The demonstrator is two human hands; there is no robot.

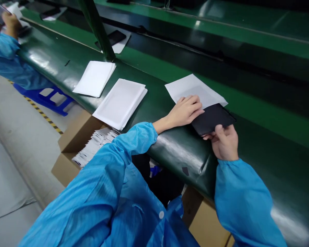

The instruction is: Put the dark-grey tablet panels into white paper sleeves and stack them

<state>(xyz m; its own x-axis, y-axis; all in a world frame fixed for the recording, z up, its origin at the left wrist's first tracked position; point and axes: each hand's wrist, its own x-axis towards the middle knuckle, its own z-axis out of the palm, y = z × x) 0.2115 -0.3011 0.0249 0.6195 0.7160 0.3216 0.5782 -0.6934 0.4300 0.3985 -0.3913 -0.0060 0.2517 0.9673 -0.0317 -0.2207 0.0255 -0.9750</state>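
A flat black panel-like case (211, 118) is tilted over the bench edge, its far part hidden by a thin white sheet or sleeve (195, 84). A grey shade shows through the white material; whether the case lies inside or beneath cannot be told. My right hand (225, 140) grips the case's near right edge, thumb on top and fingers underneath. Bent fingers of my left hand (186, 109) press and hold the near edge of the white sleeve, beside the case. Left of my hands lie two stacks of white sleeves, a nearer stack (121, 101) and a farther stack (95, 78).
An open cardboard box (74, 133) packed with white-edged pieces stands below the bench (260, 147). A green post (98, 31) rises behind the stacks. Beyond it, a black item (116, 37) rests on white material. A co-worker's hand (12, 21) and blue stool (47, 99) are at left.
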